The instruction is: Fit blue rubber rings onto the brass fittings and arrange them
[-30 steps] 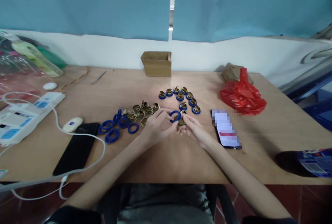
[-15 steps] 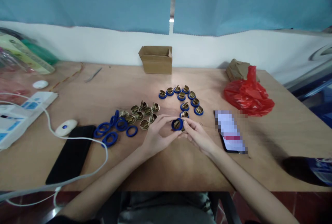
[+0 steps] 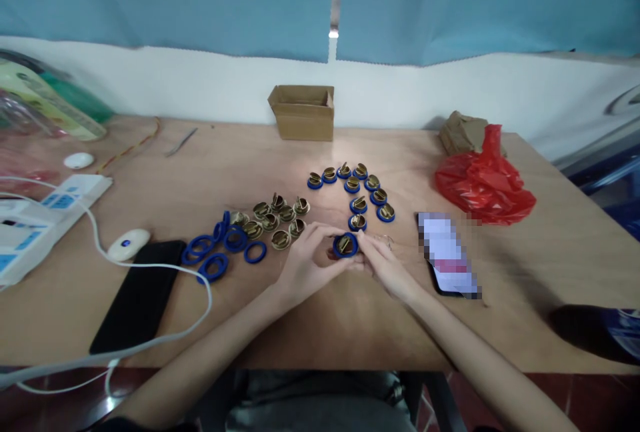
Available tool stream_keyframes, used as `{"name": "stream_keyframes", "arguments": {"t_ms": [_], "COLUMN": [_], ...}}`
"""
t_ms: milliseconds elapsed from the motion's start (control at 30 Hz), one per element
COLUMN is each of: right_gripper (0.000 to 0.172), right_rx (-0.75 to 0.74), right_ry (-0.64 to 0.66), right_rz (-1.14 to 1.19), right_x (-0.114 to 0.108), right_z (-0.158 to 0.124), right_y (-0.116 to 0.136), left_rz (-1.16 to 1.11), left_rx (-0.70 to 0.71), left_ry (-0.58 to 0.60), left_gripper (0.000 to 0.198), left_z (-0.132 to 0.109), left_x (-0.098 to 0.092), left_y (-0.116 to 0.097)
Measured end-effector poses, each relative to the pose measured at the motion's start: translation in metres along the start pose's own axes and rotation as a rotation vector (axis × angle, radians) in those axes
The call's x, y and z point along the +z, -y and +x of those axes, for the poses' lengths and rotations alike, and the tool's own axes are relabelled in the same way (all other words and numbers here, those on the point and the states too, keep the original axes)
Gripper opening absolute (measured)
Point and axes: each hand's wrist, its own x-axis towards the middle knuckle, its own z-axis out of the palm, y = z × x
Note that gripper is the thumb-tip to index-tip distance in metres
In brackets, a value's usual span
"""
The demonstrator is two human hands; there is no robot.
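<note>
Between my two hands is a round brass-coloured piece with a blue ring [image 3: 345,245] around its rim, tilted so its folded metal top faces me. My left hand [image 3: 306,265] pinches it from the left with thumb and fingers. On the other side, the fingertips of my right hand [image 3: 386,265] are closed on its edge. Just beyond my hands, several brass pieces seated in blue rings [image 3: 358,205] stand in a curved group. Left of my left hand lie several brass pieces without blue rings [image 3: 286,213]. Loose blue rings [image 3: 255,252] are farther left, some overlapping.
A phone with a lit screen [image 3: 447,255] and a red plastic bag [image 3: 485,185] are on the right, with a dark bottle [image 3: 595,332] nearer. An open cardboard box [image 3: 305,119] stands by the wall. A black phone [image 3: 137,302], white cable and power strip [image 3: 65,209] occupy the left.
The held piece has turned, and its blue ring now looks rounder and more face-on. My right fingers have shifted slightly along its edge. The pieces on the table stay in place.
</note>
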Motion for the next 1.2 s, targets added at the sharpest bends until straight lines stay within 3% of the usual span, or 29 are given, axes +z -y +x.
{"name": "stream_keyframes", "arguments": {"t_ms": [100, 233, 433, 633, 933, 1200], "right_gripper": [0.042, 0.045, 0.051, 0.053, 0.044, 0.03], "right_rx": [-0.036, -0.036, -0.023, -0.102, -0.227, -0.256], "right_ry": [-0.012, -0.019, 0.001, -0.07, -0.113, -0.085], "right_rz": [-0.084, -0.13, 0.019, -0.128, -0.428, -0.423], "right_x": [-0.001, 0.001, 0.001, 0.0, -0.004, -0.003], "right_z": [-0.001, -0.002, -0.002, -0.002, 0.0, -0.003], "right_y": [0.002, 0.004, 0.003, 0.002, -0.002, 0.003], "left_rz": [0.007, -0.03, -0.338, -0.538, -0.585, -0.535], "left_rx": [0.004, -0.012, -0.188, -0.291, -0.322, -0.342], "left_ry": [-0.007, -0.009, 0.069, 0.12, 0.118, 0.097], "left_gripper": [0.035, 0.036, 0.044, 0.032, 0.035, 0.029], "left_z": [-0.002, -0.002, -0.004, -0.005, -0.004, -0.004], "left_x": [0.002, 0.004, 0.006, 0.01, 0.011, 0.009], "left_y": [0.0, 0.002, 0.004, 0.008, 0.012, 0.012]}}
